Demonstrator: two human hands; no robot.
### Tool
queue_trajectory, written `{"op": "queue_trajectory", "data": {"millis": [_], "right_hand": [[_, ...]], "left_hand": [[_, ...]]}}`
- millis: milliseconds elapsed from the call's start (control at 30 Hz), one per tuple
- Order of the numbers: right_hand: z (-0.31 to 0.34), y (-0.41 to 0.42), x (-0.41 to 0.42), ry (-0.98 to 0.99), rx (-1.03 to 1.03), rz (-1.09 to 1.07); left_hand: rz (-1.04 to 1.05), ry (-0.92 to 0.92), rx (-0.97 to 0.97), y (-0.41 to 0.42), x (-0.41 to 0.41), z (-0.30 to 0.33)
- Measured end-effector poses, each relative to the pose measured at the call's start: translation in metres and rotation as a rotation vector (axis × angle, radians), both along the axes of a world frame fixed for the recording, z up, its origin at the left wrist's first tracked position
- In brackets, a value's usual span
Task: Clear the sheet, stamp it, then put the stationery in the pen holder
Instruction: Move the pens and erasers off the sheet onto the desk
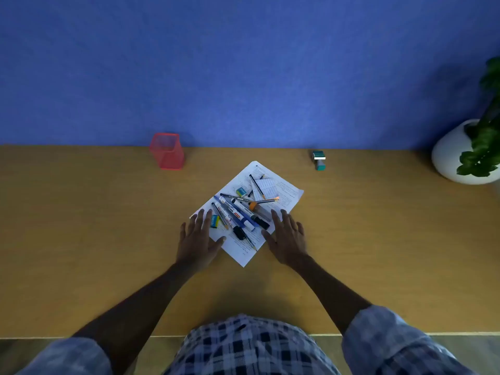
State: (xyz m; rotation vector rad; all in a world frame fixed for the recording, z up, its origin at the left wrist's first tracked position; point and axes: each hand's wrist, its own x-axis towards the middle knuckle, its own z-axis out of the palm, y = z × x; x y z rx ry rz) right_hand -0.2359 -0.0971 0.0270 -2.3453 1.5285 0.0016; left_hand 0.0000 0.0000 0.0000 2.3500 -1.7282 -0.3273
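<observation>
Blue-and-white checked shirt (251, 347), sleeves (384, 339) rolled above bare forearms.

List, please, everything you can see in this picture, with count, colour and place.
Table: one, tan, along the blue wall.
Sheet: one, white, printed, table centre, set diagonally.
Pens and markers: a pile, mixed colours, on the sheet; count unclear.
Erasers: two small blocks, blue-green, on the sheet.
Small paper: one, white, on the sheet's far part.
Pen holder: one, red mesh, far left by the wall.
Stamp: one, teal, far right of the sheet.
Plant pot: one, white, green leaves, far right.
Left hand: flat, fingers spread, at the sheet's left edge.
Right hand: flat, fingers spread, at its right edge.
</observation>
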Motion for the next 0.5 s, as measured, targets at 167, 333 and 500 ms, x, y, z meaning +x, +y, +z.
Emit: {"op": "queue_trajectory", "data": {"millis": [167, 333, 500], "right_hand": [[-0.006, 0.006, -0.004, 0.006, -0.015, 0.012], [-0.006, 0.007, -0.002, 0.008, -0.018, 0.016], [-0.008, 0.008, -0.002, -0.022, -0.034, 0.002]], "left_hand": [[-0.005, 0.02, 0.028, 0.007, -0.001, -0.007], [-0.012, 0.042, 0.031, 0.01, -0.003, -0.013], [-0.014, 0.014, 0.003, 0.007, -0.003, -0.012]]}}
